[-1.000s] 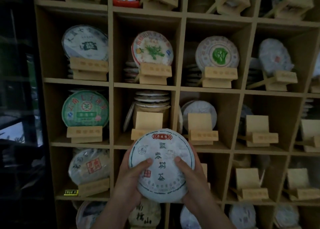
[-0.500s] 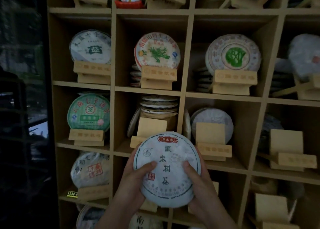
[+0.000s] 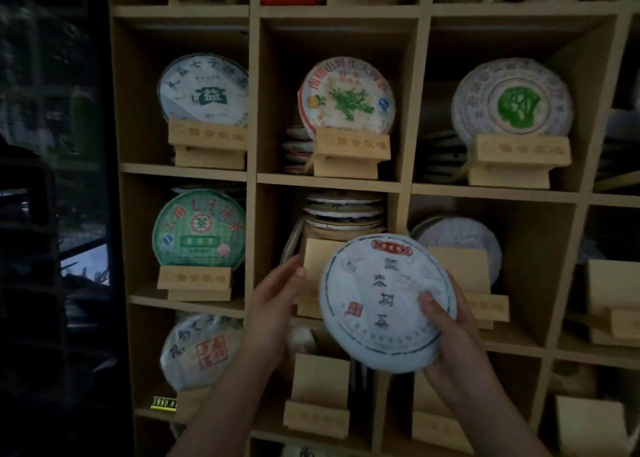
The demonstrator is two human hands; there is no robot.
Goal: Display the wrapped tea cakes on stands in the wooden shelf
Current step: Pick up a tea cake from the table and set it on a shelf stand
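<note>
Head camera faces the dim wooden shelf (image 3: 254, 179) closely, seemingly level.

The white paper-wrapped tea cake (image 3: 386, 302) held in the right hand (image 3: 453, 346) carries a dark column of Chinese characters and a red square seal. The small black price tag (image 3: 164, 403) on the bottom shelf reads "1980". The green-printed tea cake (image 3: 199, 230) shows a "茶" emblem.

Two bare forearms, seemingly sleeveless; dim view.

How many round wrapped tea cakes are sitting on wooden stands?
5: upper row, white left cake, red-rimmed middle cake, green-centred right cake; left column below, green cake, white red-stamped cake. More may hide at the right edge.
</note>
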